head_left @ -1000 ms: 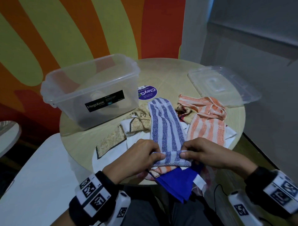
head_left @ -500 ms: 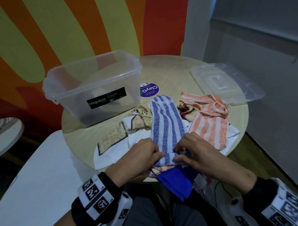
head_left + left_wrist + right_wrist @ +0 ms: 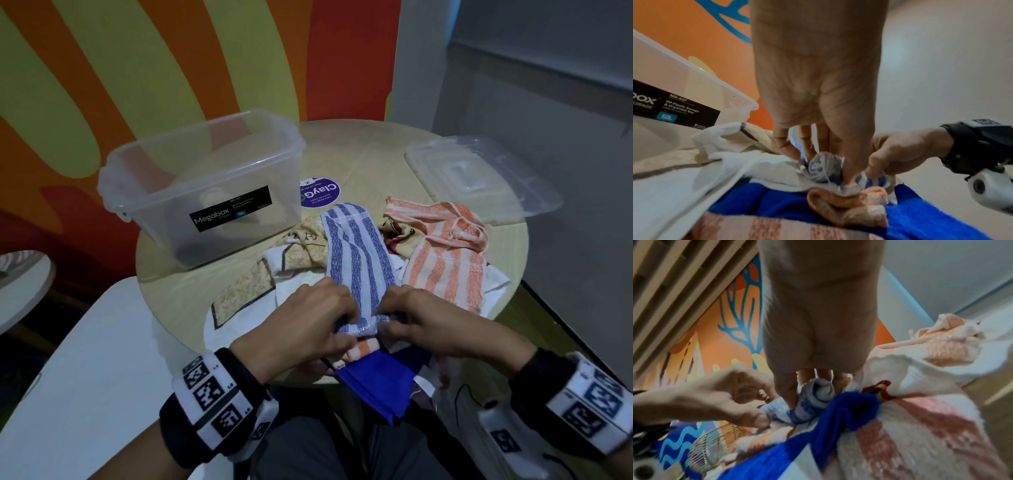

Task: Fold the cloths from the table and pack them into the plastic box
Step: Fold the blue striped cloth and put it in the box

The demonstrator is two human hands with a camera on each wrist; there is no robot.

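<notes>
**Both hands pinch the rolled end of the blue-striped cloth**

The blue-and-white striped cloth (image 3: 358,260) lies lengthwise on the round wooden surface (image 3: 370,154), its far end near the purple sticker (image 3: 320,193) and its near end rolled into a tight tube at the surface's front edge. The left hand (image 3: 308,329) has its grip closed on the left end of that roll, fingers over the top and thumb below. The right hand (image 3: 435,325) grips the right end the same way; the wrist views show the coil of the roll between thumb and fingers on each side.

Under the roll lie an orange-striped cloth (image 3: 445,257), a royal-blue cloth (image 3: 376,383) hanging over the front edge, a white cloth (image 3: 239,318) and a beige patterned cloth (image 3: 246,287). The clear plastic box (image 3: 205,192) stands open at the back left of the surface, well apart from the hands. Its lid (image 3: 479,178) lies at the back right.
</notes>
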